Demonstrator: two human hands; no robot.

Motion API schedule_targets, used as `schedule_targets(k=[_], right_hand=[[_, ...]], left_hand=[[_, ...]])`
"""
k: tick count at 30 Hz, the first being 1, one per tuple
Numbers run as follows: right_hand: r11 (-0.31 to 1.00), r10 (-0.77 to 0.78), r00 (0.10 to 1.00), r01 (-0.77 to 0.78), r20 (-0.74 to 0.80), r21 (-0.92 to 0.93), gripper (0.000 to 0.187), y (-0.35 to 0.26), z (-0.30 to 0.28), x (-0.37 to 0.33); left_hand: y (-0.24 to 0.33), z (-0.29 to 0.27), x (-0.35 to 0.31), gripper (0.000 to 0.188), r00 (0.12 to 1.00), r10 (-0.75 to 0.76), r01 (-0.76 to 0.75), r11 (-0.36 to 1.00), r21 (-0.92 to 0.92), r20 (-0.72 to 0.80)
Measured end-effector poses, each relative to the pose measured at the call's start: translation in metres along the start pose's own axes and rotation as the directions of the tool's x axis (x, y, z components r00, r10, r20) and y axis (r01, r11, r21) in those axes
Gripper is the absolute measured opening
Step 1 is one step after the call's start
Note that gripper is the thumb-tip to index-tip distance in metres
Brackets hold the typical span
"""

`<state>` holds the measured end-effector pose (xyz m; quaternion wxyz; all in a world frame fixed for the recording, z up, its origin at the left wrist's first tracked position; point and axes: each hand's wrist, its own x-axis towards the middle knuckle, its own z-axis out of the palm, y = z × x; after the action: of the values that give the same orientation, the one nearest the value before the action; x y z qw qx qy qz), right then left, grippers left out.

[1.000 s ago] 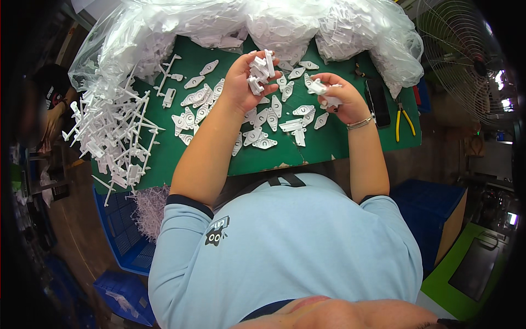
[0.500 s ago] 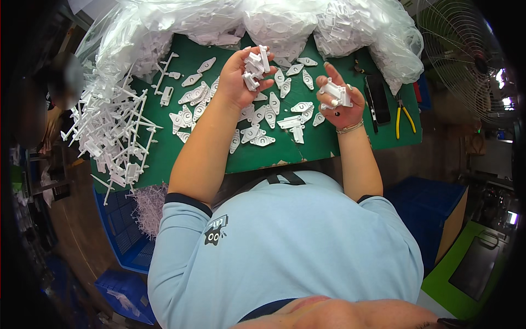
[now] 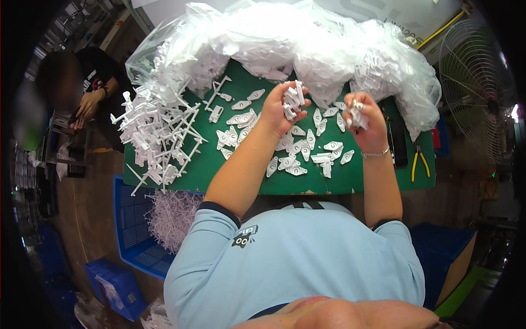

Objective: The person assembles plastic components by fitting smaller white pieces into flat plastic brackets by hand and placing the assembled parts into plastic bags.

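My left hand (image 3: 275, 111) is raised over the green table, its fingers curled round several small white plastic parts (image 3: 293, 100). To its right, my right hand (image 3: 371, 127) is closed on a small cluster of white plastic pieces (image 3: 357, 115), partly hidden by the fingers. Flat, diamond-shaped white plates (image 3: 296, 147) lie scattered on the tabletop beneath and between my hands. Two blocky white parts (image 3: 324, 160) rest near the table's front edge, between my forearms.
Clear bags of white parts (image 3: 323, 60) line the table's back. White moulded sprues (image 3: 159, 131) pile up at left, above a blue crate (image 3: 129, 236). Yellow-handled pliers (image 3: 420, 164) and a dark phone (image 3: 399, 143) lie at right, near a fan (image 3: 472, 71). A co-worker (image 3: 93, 82) sits far left.
The whole view has shifted, so the table appears lower and farther right. My right hand's fingers have closed further round its pieces; my left still holds its parts.
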<state>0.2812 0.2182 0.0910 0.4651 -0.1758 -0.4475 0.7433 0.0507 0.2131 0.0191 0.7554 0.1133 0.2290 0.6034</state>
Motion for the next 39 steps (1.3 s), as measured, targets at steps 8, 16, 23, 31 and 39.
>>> schedule_targets(k=[8, 16, 23, 31, 39], right_hand=[[0.952, -0.136, 0.99, 0.125, -0.021, -0.279, 0.02, -0.035, 0.119, 0.161], [0.808, -0.159, 0.984, 0.085, -0.076, -0.584, 0.025, -0.001, 0.165, 0.255], [0.72, 0.065, 0.998, -0.039, 0.012, -0.693, 0.048, 0.005, 0.164, 0.265], [0.702, -0.087, 0.954, 0.263, 0.286, -0.662, 0.048, -0.025, 0.148, 0.221], [0.69, -0.147, 0.964, 0.26, 0.221, -0.676, 0.024, -0.03, 0.072, 0.06]], left_hand=[[0.005, 0.004, 0.002, 0.03, 1.0, 0.017, -0.015, 0.997, 0.071, -0.025], [-0.001, 0.005, 0.002, 0.03, 1.0, -0.001, 0.006, 0.986, 0.166, -0.029], [0.002, 0.005, -0.001, 0.031, 0.998, 0.028, -0.018, 0.984, 0.176, -0.052], [0.002, 0.004, 0.001, 0.03, 0.999, 0.014, -0.008, 0.992, 0.125, -0.05], [0.004, 0.001, 0.007, 0.031, 0.997, 0.066, -0.06, 0.991, 0.116, -0.048]])
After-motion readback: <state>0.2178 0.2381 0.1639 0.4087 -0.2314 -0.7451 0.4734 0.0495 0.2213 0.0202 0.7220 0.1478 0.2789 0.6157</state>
